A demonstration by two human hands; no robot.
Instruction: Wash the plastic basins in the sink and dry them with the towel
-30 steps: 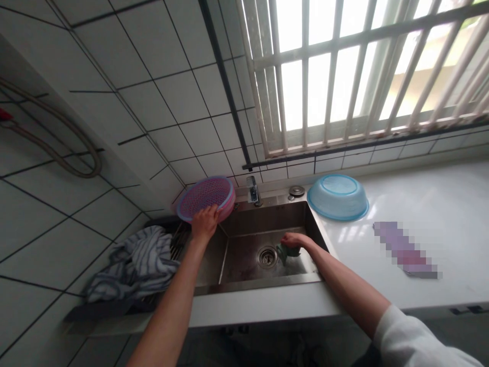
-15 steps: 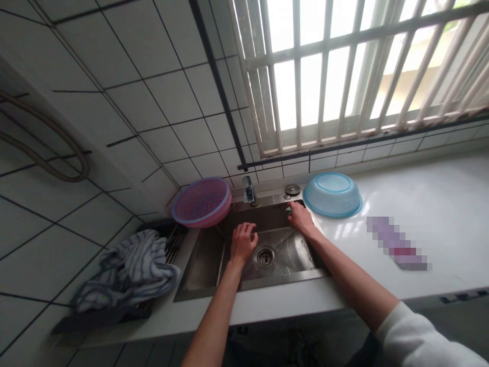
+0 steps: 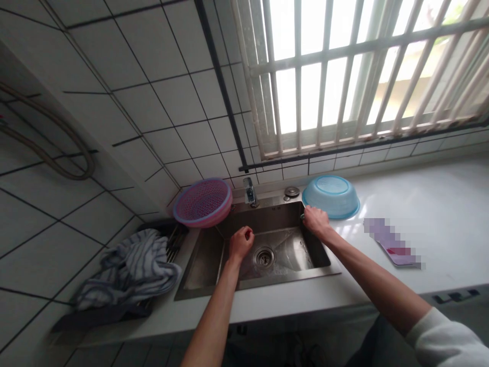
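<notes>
Over the stainless steel sink (image 3: pixel 263 278), my left hand (image 3: pixel 241 242) is curled into a loose fist, with nothing visible in it. My right hand (image 3: pixel 316 220) is at the top of the sink's right wall, fingers closed. A small greenish thing (image 3: pixel 302 216) peeks out at its fingertips; most of it is hidden, so its kind is unclear. Beneath and between the hands lies the drain (image 3: pixel 264 258), on a wet-looking sink floor. The faucet (image 3: pixel 249 192) stands behind the sink.
A pink and purple colander (image 3: pixel 202 201) sits at the sink's back left corner. An upturned blue basin (image 3: pixel 331 196) is just behind my right hand. A striped towel (image 3: pixel 139 267) lies left of the sink. A blurred purple item (image 3: pixel 393 242) rests on the white counter (image 3: pixel 451 219).
My right hand has moved right, from the sink's back wall to its right edge, with the greenish thing still at its fingertips. My left hand's fingers have curled in.
</notes>
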